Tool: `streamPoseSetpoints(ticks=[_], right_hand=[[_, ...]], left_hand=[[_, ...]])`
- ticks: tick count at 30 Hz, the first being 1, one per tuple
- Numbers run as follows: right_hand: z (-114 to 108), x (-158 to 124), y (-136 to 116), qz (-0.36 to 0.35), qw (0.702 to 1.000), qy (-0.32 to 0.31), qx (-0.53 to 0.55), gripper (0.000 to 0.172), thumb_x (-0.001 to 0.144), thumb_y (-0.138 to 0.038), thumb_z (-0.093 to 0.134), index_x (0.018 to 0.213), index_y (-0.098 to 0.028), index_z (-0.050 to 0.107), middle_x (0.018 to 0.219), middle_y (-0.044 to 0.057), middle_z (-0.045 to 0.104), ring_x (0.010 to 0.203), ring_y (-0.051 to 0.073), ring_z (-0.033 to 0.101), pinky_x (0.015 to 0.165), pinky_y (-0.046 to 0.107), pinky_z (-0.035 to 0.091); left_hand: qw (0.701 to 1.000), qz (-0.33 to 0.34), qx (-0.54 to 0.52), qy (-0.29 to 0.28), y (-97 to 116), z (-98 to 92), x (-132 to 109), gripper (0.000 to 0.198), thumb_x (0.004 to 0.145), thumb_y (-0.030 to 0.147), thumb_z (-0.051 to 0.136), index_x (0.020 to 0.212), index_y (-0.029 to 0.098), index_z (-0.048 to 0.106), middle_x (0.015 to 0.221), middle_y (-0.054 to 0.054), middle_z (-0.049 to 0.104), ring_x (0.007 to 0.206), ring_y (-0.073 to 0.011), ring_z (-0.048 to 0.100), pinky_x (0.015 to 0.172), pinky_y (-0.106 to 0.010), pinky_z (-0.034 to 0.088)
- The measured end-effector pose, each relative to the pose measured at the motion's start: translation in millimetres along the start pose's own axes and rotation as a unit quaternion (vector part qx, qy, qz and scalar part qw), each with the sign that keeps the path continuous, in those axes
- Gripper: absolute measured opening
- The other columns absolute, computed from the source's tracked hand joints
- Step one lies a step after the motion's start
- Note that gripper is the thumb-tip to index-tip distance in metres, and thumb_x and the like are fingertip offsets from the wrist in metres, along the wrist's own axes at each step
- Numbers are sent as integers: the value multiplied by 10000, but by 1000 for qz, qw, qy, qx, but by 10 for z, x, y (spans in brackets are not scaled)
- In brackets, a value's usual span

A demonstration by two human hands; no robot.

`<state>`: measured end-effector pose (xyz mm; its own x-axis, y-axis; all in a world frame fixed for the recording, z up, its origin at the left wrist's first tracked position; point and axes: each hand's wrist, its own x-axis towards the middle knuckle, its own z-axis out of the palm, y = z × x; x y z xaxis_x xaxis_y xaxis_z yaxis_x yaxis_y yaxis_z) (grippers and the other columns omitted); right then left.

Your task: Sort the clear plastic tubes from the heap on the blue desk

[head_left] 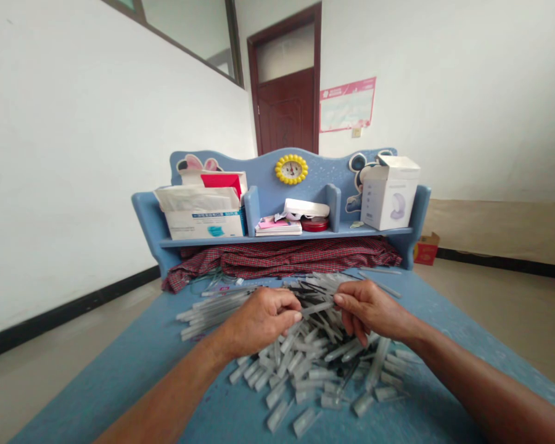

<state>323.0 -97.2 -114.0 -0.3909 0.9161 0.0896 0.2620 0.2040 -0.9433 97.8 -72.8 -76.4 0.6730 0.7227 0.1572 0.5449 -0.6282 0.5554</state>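
Left hand (266, 314): thumb and forefinger are closing on one end of a translucent tube (318, 308), palm side down. Right hand (367, 306): thumb and forefinger are pinching the tube's other end, the remaining fingers curling beneath. Tube: spanning the gap between both hands, sloping slightly, above a heap of small parts. Translucent caps (306, 422), many: lying scattered and overlapping on the blue surface (120, 388), below and between the hands. Long translucent barrels (210, 312), one bundle: lying side by side, left of the left hand. Dark slender pieces (305, 287): lying among the pale parts just behind the held tube. Red plaid cloth (300, 256), one: lying bunched beneath the blue shelf (203, 243). On that shelf: a mask carton (206, 225) is standing at left, a red round tin (314, 225) is sitting near the middle, a white box (391, 194) is standing at right. Yellow flower-shaped clock (291, 169), one: hanging on the backboard above.
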Motion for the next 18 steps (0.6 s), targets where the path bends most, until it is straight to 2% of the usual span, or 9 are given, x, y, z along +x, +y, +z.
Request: streamPoseSetpoints(ticks=[2,4,5,8,10,14,18], right_hand=[[-8,-6,-13,-3,1000,-7,18,299,816,-457,506,889,-170,459,541,-37,599,322,72,511,314,140,302],[-18,-12,-23,-8,1000,-11,27,384,788,-438,559,1046,-192,416,580,-47,616,329,77,520,319,145,315],[-21,-14,-23,-9,1000,-11,23,395,792,-447,550,1062,-193,415,576,-48,615,326,78,517,315,146,312],[-12,-4,6,3,1000,-7,1,351,837,-508,433,834,-161,486,497,-41,577,297,70,489,289,144,268],[-4,7,27,11,1000,-9,4,372,837,-504,428,704,-159,463,485,-35,568,290,61,478,282,142,261],[-13,12,26,16,999,-11,39,274,775,-423,561,797,-167,464,520,-43,600,301,66,501,289,129,257],[-15,12,15,15,999,-14,38,276,785,-423,546,858,-170,462,542,-31,621,318,81,528,294,130,279]], left_hand=[[1000,-2,-1,-2,5,0,1,164,766,185,475,730,127,623,662,15,548,577,-89,527,532,-159,374],[1000,-9,-4,-4,9,-1,2,167,768,187,472,731,125,622,655,15,546,563,-88,525,522,-160,372],[1000,-10,-4,-5,9,-1,3,168,769,188,470,733,126,622,653,16,545,562,-88,525,521,-160,372],[1000,2,2,-5,5,1,6,168,767,187,473,732,132,628,659,14,553,593,-94,532,538,-159,374],[1000,7,6,-5,-2,8,8,163,763,187,481,733,133,633,669,11,558,612,-97,536,549,-158,379],[1000,-9,-4,-10,-16,21,9,168,766,199,477,749,125,627,659,12,548,573,-93,534,527,-161,383],[999,-21,-17,-18,-16,28,8,180,773,217,466,762,122,618,634,17,535,538,-92,526,506,-166,383]])
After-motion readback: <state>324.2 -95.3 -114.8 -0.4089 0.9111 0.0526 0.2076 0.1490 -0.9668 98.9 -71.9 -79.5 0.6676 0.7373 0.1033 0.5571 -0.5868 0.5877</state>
